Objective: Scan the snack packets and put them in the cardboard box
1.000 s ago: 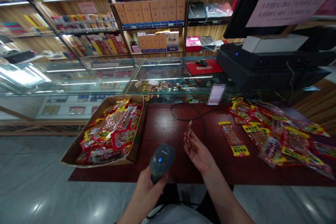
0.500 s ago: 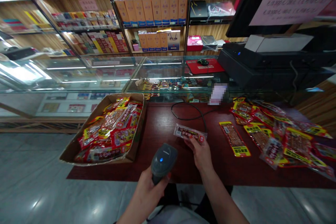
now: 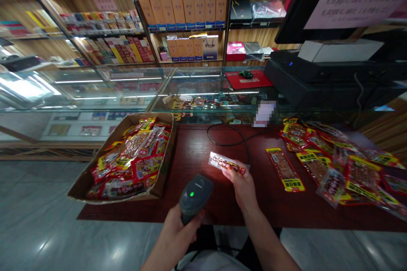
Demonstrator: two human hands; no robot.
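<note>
My left hand point(image 3: 181, 228) is wrapped round the handle of a dark grey barcode scanner point(image 3: 196, 194), whose top light glows green. Between the thumb and fingers of my right hand point(image 3: 242, 184) is a clear-and-red snack packet point(image 3: 224, 162), held just above the brown table, its left part lit brightly. To the left, a cardboard box point(image 3: 73, 197) is filled with similar red and yellow snack packets point(image 3: 148, 168). One flat snack packet point(image 3: 285, 169) lies by itself right of my right hand. Farther right is a loose pile of packets point(image 3: 361, 173).
A black cable point(image 3: 208, 135) loops across the brown table point(image 3: 190, 148). Behind stands a glass display counter point(image 3: 203, 80) bearing a red mouse pad point(image 3: 262, 79) with a mouse point(image 3: 246, 75). A monitor point(image 3: 291, 12) and black cash drawer point(image 3: 295, 89) occupy the back right.
The scanner's light has turned from blue to green, and a bright glow now falls on the packet in my right hand. Both hands have barely moved.
</note>
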